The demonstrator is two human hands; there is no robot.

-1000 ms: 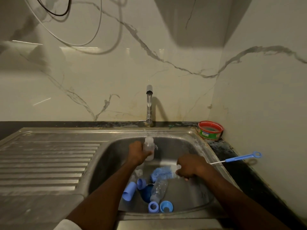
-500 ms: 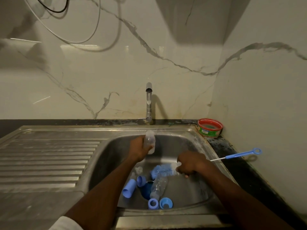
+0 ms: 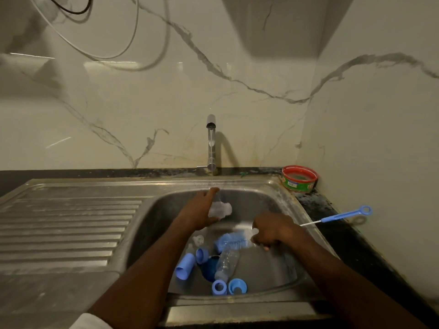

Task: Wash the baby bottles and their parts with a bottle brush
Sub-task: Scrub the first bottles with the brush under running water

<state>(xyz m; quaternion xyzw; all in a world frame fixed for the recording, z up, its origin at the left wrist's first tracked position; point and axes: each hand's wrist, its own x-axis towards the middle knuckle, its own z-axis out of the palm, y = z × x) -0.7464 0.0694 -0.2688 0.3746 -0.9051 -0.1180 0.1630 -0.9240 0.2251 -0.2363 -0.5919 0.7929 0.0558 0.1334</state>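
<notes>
My left hand (image 3: 200,210) grips a clear baby bottle (image 3: 219,208) tilted on its side under the running tap (image 3: 211,143), inside the steel sink (image 3: 288,198). My right hand (image 3: 270,230) holds the blue bottle brush (image 3: 234,241) by its handle, its bristles pointing left, low over the basin. On the sink floor lie a second clear bottle (image 3: 226,263), a blue cap (image 3: 184,267), two blue rings (image 3: 229,286), a smaller blue piece (image 3: 202,255) and a clear teat (image 3: 198,239).
A thin blue-handled teat brush (image 3: 342,216) lies on the dark counter right of the sink. A red-rimmed tub (image 3: 299,178) stands in the back right corner. The ribbed draining board (image 3: 66,224) spreads to the left. Marble walls close in behind and on the right.
My left hand has tipped the clear bottle from nearly upright onto its side under the water stream. The right hand with the brush has stayed in place.
</notes>
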